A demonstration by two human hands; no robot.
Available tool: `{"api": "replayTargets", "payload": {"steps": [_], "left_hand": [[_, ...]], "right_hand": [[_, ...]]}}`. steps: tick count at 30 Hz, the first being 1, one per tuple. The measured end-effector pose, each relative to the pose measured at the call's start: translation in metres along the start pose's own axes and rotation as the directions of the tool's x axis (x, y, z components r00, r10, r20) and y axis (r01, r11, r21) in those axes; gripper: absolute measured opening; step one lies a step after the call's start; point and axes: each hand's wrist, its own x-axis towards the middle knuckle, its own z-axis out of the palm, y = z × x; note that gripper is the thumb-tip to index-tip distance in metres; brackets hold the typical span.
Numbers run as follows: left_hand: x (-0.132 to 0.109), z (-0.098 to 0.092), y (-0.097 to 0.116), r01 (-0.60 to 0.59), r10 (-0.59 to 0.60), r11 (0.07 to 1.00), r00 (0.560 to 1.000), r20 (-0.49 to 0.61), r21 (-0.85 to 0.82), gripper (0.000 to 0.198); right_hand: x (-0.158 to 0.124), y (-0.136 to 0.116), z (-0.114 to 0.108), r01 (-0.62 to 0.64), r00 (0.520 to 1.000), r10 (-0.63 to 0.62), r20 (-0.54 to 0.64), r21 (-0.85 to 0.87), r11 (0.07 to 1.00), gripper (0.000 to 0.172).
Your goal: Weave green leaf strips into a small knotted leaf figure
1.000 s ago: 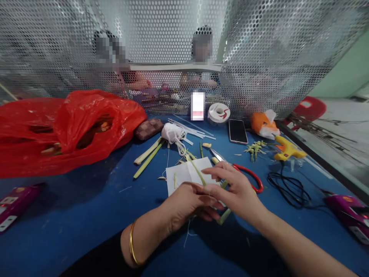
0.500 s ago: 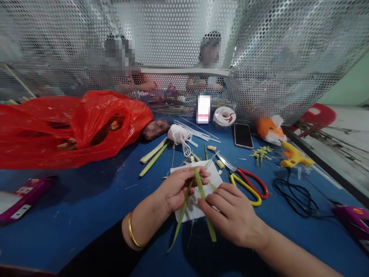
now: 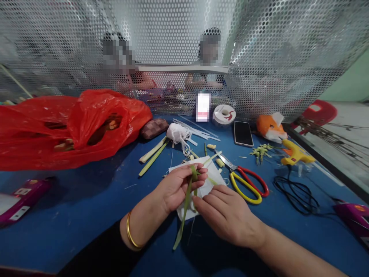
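My left hand (image 3: 173, 188), with a gold bangle at its wrist, pinches a green leaf strip (image 3: 185, 209) bent into a small loop near the fingertips. One long end of the strip hangs down below the palm. My right hand (image 3: 230, 215) is closed with thumb and forefinger on another green end; its fingers partly hide that end. Under both hands lies a sheet of white paper (image 3: 215, 173) on the blue table. Scissors (image 3: 245, 186) with one red and one yellow handle rest just right of the paper, their blades beside cut stalk pieces (image 3: 220, 163).
Leftward are a red plastic bag (image 3: 115, 107), a checked pouch (image 3: 155, 128), green stalks (image 3: 154, 157) and white string (image 3: 178, 134). Behind stand a tape roll (image 3: 224, 114) and a perforated screen (image 3: 170, 30). A phone (image 3: 243, 133) and a yellow glue gun (image 3: 296, 153) with black cord are rightward.
The leaf strip's broad end, which hung down between my hands, is now wrapped into a loop at my left fingertips. My right hand has shifted slightly left.
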Motion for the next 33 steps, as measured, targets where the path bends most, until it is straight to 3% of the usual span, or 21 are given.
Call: {"api": "replayTargets", "payload": {"steps": [12,14,16,18,20,22,24,26,28,30,33], "left_hand": [[0.001,0.003,-0.021,-0.037,0.036,0.999,0.999,0.029,0.018,0.008],[0.002,0.001,-0.021,-0.065,0.063,0.997,0.996,0.057,0.038,0.005],[0.002,-0.001,-0.022,-0.109,0.103,0.991,0.992,0.074,0.075,0.002],[0.001,-0.001,-0.022,-0.138,0.130,0.983,0.989,0.071,0.123,0.002],[0.000,0.000,-0.021,-0.158,0.148,0.975,0.986,0.073,0.158,0.005],[-0.001,0.001,-0.020,-0.178,0.166,0.968,0.983,0.080,0.174,0.007],[-0.002,0.002,-0.017,-0.202,0.189,0.962,0.978,0.087,0.182,0.006],[-0.002,0.002,-0.016,-0.215,0.201,0.958,0.975,0.093,0.188,0.005],[-0.002,0.001,-0.015,-0.218,0.201,0.957,0.974,0.101,0.192,0.006],[-0.002,0.000,-0.015,-0.214,0.197,0.957,0.975,0.104,0.198,0.007],[-0.002,0.000,-0.016,-0.198,0.180,0.959,0.978,0.104,0.202,0.007]], "right_hand": [[0.004,-0.008,0.006,0.052,0.994,-0.041,0.103,-0.105,0.993,0.025],[0.003,-0.008,0.003,0.018,0.999,-0.017,0.029,-0.029,0.999,0.024],[0.001,-0.007,-0.001,-0.092,0.987,0.107,-0.120,0.123,0.988,0.021],[0.000,-0.003,-0.003,-0.263,0.901,0.345,-0.263,0.302,0.916,0.019],[-0.001,0.001,-0.003,-0.421,0.746,0.582,-0.322,0.450,0.788,0.014],[0.000,0.007,0.000,-0.516,0.603,0.749,-0.274,0.582,0.628,0.010],[0.000,0.010,0.005,-0.555,0.526,0.840,-0.133,0.695,0.457,0.009],[0.000,0.011,0.008,-0.581,0.504,0.863,0.015,0.745,0.326,0.012],[0.000,0.010,0.008,-0.616,0.502,0.858,0.109,0.742,0.266,0.017],[-0.001,0.008,0.007,-0.648,0.491,0.860,0.138,0.718,0.254,0.020],[0.000,0.008,0.005,-0.670,0.478,0.874,0.086,0.680,0.299,0.024]]}}
